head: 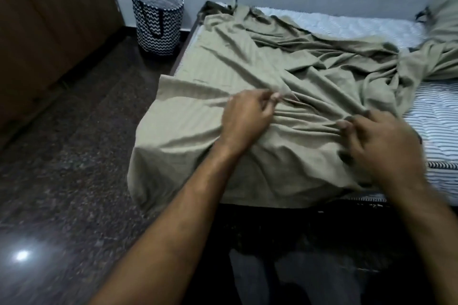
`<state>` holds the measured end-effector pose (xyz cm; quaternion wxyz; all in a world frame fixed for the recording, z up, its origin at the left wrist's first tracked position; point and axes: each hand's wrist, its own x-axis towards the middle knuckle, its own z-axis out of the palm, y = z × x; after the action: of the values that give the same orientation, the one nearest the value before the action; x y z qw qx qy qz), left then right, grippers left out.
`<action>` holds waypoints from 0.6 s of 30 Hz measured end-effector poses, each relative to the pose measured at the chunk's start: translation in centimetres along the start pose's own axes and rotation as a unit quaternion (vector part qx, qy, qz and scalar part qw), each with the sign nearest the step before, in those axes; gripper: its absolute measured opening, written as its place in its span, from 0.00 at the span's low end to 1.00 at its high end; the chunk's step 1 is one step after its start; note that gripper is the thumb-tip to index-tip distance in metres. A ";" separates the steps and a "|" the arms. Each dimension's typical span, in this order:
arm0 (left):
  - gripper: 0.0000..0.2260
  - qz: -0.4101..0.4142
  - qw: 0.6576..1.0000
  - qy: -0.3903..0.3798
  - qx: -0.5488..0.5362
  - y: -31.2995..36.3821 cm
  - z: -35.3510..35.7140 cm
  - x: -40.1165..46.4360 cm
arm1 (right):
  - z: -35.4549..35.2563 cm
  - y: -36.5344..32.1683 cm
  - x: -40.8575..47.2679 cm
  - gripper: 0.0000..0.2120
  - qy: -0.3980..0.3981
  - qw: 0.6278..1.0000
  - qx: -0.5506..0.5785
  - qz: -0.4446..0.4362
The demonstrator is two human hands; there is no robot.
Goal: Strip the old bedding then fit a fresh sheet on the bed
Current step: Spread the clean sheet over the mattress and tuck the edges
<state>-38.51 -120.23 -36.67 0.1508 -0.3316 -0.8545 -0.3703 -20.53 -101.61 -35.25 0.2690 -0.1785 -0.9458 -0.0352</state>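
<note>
Left grip [244, 116]: I pinch the rumpled olive-green cotton sheet [247, 62].
Right grip [379, 141]: I bunch the same sheet on the striped mattress [436, 116].

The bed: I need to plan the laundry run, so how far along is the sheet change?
Partly done: the striped mattress lies bare on the right. In hand: both hands, left hand and right hand, pinch the rumpled olive sheet, which covers only the near-left part. Whether it is coming off or going on is unclear. The laundry basket stands nearby.
</note>
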 end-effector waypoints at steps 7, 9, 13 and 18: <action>0.18 -0.100 0.964 -0.108 0.221 -8.0 -3.4 3.0 | 5.4 -9.9 5.2 0.24 -0.117 0.972 0.203 -0.022; 0.15 -0.080 0.971 -0.079 0.209 -9.2 -3.2 2.6 | 6.9 -10.5 7.1 0.27 -0.117 0.967 0.220 0.060; 0.10 -0.087 0.972 -0.044 0.213 -9.9 -3.3 2.8 | 8.4 -10.5 11.8 0.43 -0.219 0.953 0.162 0.135; 0.12 -0.071 0.956 -0.072 0.273 -10.6 -2.1 5.0 | 10.2 -10.2 16.2 0.16 -0.312 0.927 0.172 0.118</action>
<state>-49.40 -124.84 -38.40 0.1465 -0.2417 -0.9532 -0.1073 -42.06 -104.28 -35.15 -0.0112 -0.2416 -0.9456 0.2176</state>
